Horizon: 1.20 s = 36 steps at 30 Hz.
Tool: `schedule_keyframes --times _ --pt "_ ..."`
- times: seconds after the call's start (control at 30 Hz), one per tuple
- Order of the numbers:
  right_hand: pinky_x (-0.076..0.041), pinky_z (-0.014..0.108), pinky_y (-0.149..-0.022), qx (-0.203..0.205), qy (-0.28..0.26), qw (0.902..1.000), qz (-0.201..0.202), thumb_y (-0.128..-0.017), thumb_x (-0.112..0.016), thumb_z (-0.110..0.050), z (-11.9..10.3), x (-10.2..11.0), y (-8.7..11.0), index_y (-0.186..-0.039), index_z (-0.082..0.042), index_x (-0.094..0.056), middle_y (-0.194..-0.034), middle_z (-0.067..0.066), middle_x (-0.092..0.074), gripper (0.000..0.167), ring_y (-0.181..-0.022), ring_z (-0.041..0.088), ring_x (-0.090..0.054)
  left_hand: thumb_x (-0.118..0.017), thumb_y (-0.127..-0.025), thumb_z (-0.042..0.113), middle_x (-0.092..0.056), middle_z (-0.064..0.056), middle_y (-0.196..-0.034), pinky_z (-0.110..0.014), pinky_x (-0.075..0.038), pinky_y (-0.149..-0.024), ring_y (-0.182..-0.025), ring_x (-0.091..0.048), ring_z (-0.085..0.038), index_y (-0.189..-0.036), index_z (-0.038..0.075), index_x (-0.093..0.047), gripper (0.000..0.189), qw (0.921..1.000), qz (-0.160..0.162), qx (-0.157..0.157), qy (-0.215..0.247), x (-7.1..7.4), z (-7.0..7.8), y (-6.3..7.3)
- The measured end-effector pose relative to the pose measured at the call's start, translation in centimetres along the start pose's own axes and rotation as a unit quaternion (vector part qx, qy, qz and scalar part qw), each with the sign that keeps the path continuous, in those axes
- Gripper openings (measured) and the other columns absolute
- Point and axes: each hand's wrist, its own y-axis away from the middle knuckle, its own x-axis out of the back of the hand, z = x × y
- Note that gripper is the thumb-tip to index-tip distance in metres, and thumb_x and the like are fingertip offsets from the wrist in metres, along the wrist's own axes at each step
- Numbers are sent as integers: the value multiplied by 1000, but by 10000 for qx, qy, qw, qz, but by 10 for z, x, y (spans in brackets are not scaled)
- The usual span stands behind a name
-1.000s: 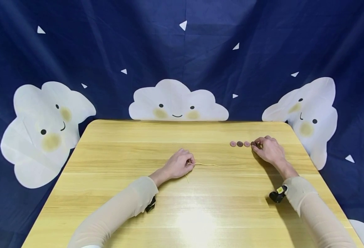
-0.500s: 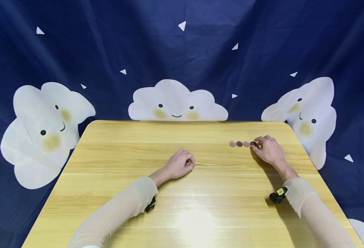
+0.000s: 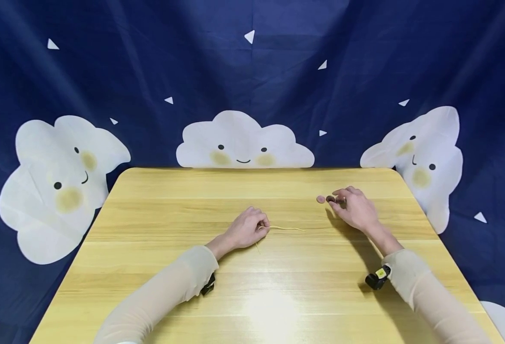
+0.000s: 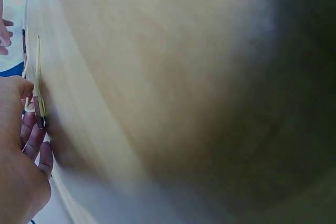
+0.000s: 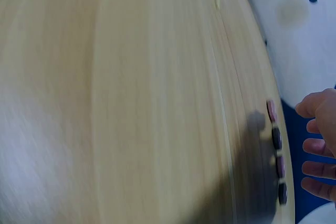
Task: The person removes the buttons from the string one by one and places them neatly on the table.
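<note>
My left hand [image 3: 249, 226] pinches a yellow cord [image 3: 284, 228] near the middle of the table, its free end lying to the right. In the left wrist view a flat brown piece [image 4: 39, 113] shows with the cord at the fingertips; its exact kind is unclear. My right hand [image 3: 355, 208] hovers over a row of round, button-like discs, fingers apart and holding nothing. A pink disc [image 3: 320, 199] and a dark disc [image 3: 331, 198] show left of the fingers; the hand partly hides the others. The right wrist view shows the alternating row, including another pink disc [image 5: 280, 167].
The light wooden table [image 3: 170, 196] has its far edge just beyond the discs. Behind it hangs a dark blue cloth [image 3: 252, 71] printed with white clouds. A small black camera [image 3: 377, 278] is worn at the right wrist.
My right hand has moved left from the right end of the disc row, now covering part of it. The discs stay in place. My left hand keeps its hold on the cord.
</note>
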Motion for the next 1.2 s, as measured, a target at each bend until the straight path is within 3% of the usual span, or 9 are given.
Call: schedule_keyframes --times 0.27,0.43,0.67,0.83,1.03,1.2 --pt "-58 56 -84 417 -142 9990 26 -97 -73 -34 -29 -7 1 -118 -14 -78 -114 9 -74 30 -109 32 -69 -71 -97 25 -67 5 -92 -30 -49 -85 -91 -55 -12 -96 17 -73 8 10000 84 -30 10 1 0 1" --pt "-57 54 -87 566 -269 9980 -2 -96 -75 -35 -44 -12 3 -120 -10 -76 -114 10 -74 35 -108 34 -70 -72 -96 24 -68 4 -92 -30 -49 -85 -91 -55 -13 -96 17 -72 7 9999 89 -53 -9 1 0 1" --pt "-50 51 -89 984 -274 9947 -68 -95 -76 -36 -63 -21 6 -118 -11 -76 -110 9 -76 34 -103 32 -71 -73 -96 23 -68 5 -91 -29 -49 -85 -91 -56 -13 -94 18 -72 6 9999 99 -48 5 0 0 1" --pt "-55 48 -89 1153 -296 9925 -283 -96 -76 -37 -76 -25 8 -119 -11 -76 -111 7 -76 34 -107 29 -69 -73 -96 23 -68 4 -92 -31 -50 -86 -92 -57 -13 -95 18 -72 6 10000 77 -24 39 0 1 1" --pt "-58 42 -81 1404 -340 9883 -493 -95 -77 -35 -85 -33 11 -118 -12 -76 -112 5 -75 32 -98 23 -70 -73 -96 24 -69 4 -92 -32 -49 -87 -93 -57 -14 -96 17 -72 6 10000 56 -21 57 0 1 0" --pt "-54 34 -75 1707 -318 9830 -594 -94 -78 -33 -89 -41 12 -114 -15 -77 -104 0 -73 27 -87 14 -64 -73 -96 24 -68 4 -92 -31 -49 -86 -93 -57 -14 -95 17 -72 7 10000 64 -31 35 0 0 0"
